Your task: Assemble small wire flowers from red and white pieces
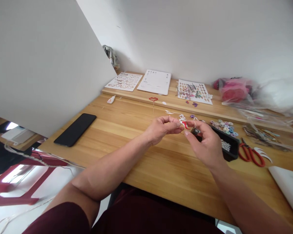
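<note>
A small red and white curved piece [185,124] is held up over the middle of the table between my hands. My left hand [164,129] pinches its left side, thumb against fingers. From the right, my right hand [205,143] has its fingertips closed in on the red part, with the thumb just below. Behind the fingers lie white curled cut-out shapes [182,117] and a small purple piece [192,116]. A black tray [230,151] with small pale beads is partly hidden by my right hand.
Red-handled scissors [252,154], thread spools [224,126] and a plastic bag [271,130] lie to the right. A black phone [75,130] and a small glue bottle [111,99] are on the left. Printed sheets [155,82] rest on the raised back ledge, near a red heart-like shape [153,98].
</note>
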Demonstrator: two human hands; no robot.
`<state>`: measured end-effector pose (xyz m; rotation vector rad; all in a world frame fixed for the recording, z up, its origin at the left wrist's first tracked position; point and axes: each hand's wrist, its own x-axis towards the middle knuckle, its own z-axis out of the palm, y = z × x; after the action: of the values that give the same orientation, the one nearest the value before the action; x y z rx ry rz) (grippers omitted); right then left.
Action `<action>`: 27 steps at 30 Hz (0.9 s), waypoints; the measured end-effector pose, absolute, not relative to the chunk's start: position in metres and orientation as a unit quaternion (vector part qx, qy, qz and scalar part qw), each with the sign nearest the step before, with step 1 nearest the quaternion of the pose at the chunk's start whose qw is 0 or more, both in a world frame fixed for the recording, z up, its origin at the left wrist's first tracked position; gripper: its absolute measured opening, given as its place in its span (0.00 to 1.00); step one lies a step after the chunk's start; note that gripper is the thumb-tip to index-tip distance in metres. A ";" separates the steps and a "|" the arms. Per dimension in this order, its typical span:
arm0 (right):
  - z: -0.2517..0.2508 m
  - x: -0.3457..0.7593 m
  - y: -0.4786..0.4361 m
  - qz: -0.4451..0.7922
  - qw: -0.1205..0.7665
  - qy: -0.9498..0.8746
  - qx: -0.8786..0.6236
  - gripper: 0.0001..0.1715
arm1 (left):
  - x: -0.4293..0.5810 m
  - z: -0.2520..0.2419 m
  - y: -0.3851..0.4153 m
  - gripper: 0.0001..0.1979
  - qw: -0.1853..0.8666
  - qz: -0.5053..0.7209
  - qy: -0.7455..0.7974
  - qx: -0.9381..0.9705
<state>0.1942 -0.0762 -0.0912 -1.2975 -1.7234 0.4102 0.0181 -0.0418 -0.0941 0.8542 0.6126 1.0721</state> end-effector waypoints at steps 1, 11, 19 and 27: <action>-0.092 0.194 -0.076 0.161 0.452 -0.700 -0.529 0.16 | 0.019 -0.095 -0.042 0.18 0.732 0.484 0.278 0.391; -0.102 0.188 -0.072 0.324 0.500 -0.631 -0.497 0.09 | 0.026 -0.098 -0.046 0.18 0.743 0.465 0.276 0.396; -0.110 0.184 -0.073 0.404 0.515 -0.572 -0.494 0.10 | 0.020 -0.097 -0.044 0.16 0.658 0.481 0.341 0.468; -0.100 0.179 -0.083 0.394 0.471 -0.609 -0.502 0.11 | 0.019 -0.095 -0.042 0.10 0.456 0.563 0.400 0.561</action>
<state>0.1787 -0.0826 -0.1002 -1.2290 -1.4918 0.9640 0.0187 -0.0423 -0.0948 1.3845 0.9863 1.3873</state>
